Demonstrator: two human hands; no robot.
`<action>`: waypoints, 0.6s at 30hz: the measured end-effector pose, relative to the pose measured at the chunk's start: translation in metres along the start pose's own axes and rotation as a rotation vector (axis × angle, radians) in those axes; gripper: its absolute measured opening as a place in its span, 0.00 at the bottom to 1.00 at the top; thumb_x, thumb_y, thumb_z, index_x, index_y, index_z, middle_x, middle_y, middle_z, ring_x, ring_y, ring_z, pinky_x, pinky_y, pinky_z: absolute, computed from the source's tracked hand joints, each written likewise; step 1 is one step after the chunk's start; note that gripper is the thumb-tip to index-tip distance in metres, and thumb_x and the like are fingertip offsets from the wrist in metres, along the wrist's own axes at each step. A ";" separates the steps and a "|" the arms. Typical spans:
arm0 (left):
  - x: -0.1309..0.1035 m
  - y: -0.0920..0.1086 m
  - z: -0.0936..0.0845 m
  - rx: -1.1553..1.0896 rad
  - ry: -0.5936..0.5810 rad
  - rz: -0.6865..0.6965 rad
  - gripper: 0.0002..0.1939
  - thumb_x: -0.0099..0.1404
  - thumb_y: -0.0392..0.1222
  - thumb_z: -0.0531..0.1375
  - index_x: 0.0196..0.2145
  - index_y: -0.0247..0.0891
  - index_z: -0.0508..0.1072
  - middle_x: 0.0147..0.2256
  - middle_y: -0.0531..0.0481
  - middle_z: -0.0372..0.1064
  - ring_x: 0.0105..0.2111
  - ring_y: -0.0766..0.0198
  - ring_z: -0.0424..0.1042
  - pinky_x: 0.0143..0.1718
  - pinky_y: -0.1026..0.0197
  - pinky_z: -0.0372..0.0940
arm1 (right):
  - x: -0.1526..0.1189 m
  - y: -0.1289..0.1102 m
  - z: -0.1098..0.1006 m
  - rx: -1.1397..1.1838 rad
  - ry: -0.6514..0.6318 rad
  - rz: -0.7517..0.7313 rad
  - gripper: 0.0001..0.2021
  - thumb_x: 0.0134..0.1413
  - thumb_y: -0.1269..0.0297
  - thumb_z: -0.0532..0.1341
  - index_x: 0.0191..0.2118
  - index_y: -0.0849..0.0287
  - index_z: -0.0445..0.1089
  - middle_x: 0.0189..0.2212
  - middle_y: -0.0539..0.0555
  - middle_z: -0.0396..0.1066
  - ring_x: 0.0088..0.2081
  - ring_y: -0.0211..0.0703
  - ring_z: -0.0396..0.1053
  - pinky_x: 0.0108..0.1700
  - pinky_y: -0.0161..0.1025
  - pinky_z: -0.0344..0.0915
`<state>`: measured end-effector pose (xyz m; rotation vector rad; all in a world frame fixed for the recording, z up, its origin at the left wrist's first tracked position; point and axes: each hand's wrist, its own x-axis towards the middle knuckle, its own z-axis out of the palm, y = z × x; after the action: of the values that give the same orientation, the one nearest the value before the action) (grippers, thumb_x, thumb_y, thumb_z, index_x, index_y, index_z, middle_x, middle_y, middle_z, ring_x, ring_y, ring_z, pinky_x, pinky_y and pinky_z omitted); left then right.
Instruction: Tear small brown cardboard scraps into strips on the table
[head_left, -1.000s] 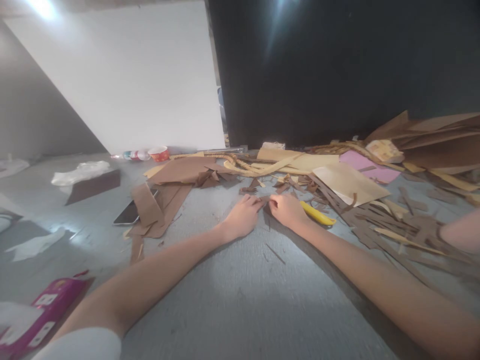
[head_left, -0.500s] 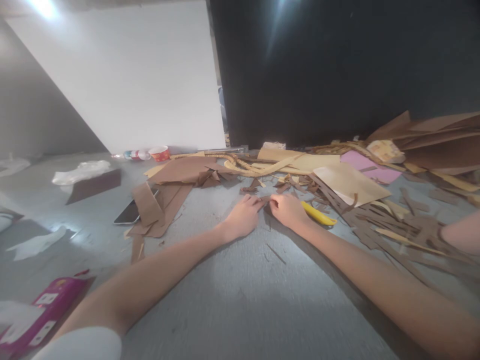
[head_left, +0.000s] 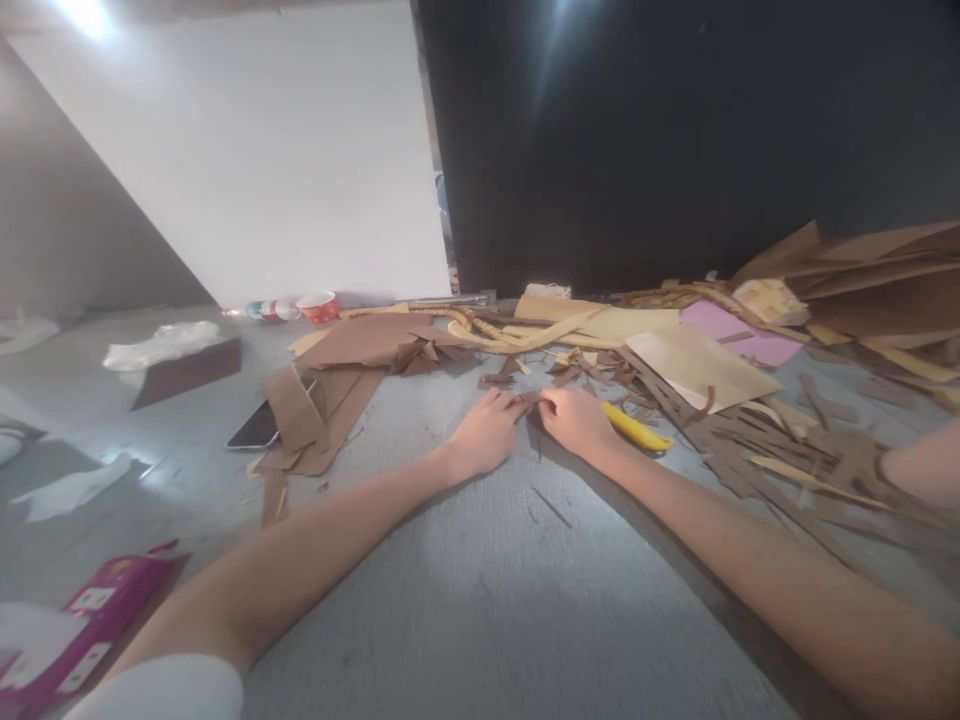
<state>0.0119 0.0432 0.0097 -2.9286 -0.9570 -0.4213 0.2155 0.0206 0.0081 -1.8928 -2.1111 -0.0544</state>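
Brown strip is spanning the small gap between a person's two bare hands above the gray counter, near the middle of the view. The left hand is pinching one end, its fingers bent and drawn together, while the right hand is gripping the other with its fingers curled closed. Just beside the right hand, a yellow banana-shaped item is lying on the counter. Small dark scraps are resting just beyond the hands, and long brown strips are spreading in a tangle to the right, where part of another person is entering the frame. A tan sheet is lying near overlapping pink sheets. To the left, a folded brown piece is partly covering a phone. A red cup is standing farther back, and a magenta package is lying near the left forearm.
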 end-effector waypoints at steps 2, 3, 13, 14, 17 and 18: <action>0.000 0.000 0.000 -0.003 0.001 -0.003 0.24 0.73 0.28 0.51 0.61 0.32 0.77 0.56 0.37 0.75 0.56 0.49 0.70 0.64 0.47 0.67 | 0.000 0.001 0.000 0.012 0.005 0.000 0.15 0.71 0.68 0.56 0.38 0.57 0.80 0.37 0.58 0.83 0.40 0.49 0.77 0.39 0.40 0.56; 0.000 -0.001 0.001 -0.004 0.003 -0.005 0.24 0.73 0.28 0.52 0.61 0.32 0.76 0.56 0.37 0.75 0.56 0.49 0.70 0.63 0.47 0.67 | 0.000 0.001 0.001 0.022 0.006 0.001 0.15 0.71 0.68 0.56 0.40 0.56 0.81 0.38 0.58 0.83 0.40 0.49 0.77 0.40 0.40 0.57; -0.001 -0.003 0.005 -0.011 0.015 0.002 0.25 0.73 0.28 0.52 0.63 0.34 0.75 0.58 0.37 0.75 0.57 0.50 0.70 0.63 0.47 0.67 | -0.001 0.001 0.001 0.075 -0.005 -0.016 0.18 0.72 0.67 0.55 0.53 0.55 0.83 0.43 0.57 0.85 0.45 0.51 0.80 0.46 0.40 0.64; -0.001 -0.004 0.005 -0.010 0.013 0.004 0.25 0.73 0.28 0.52 0.63 0.34 0.75 0.58 0.37 0.75 0.57 0.49 0.70 0.64 0.47 0.67 | -0.001 0.001 0.001 0.073 -0.007 -0.016 0.18 0.72 0.67 0.55 0.53 0.55 0.83 0.43 0.57 0.85 0.45 0.51 0.80 0.46 0.40 0.64; -0.001 -0.004 0.005 -0.007 0.012 0.006 0.26 0.73 0.28 0.52 0.63 0.34 0.75 0.58 0.37 0.75 0.58 0.49 0.70 0.64 0.46 0.67 | -0.001 0.001 0.000 0.074 -0.011 -0.015 0.17 0.72 0.67 0.56 0.53 0.55 0.83 0.43 0.57 0.85 0.45 0.51 0.80 0.47 0.40 0.64; -0.001 -0.004 0.005 -0.009 0.014 0.006 0.26 0.73 0.28 0.51 0.64 0.34 0.75 0.58 0.37 0.75 0.58 0.48 0.70 0.64 0.46 0.67 | -0.001 0.001 0.000 0.076 -0.011 -0.015 0.17 0.72 0.67 0.56 0.53 0.54 0.83 0.43 0.57 0.85 0.45 0.51 0.80 0.47 0.40 0.64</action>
<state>0.0102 0.0461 0.0040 -2.9323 -0.9467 -0.4462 0.2165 0.0201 0.0078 -1.8382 -2.1033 0.0330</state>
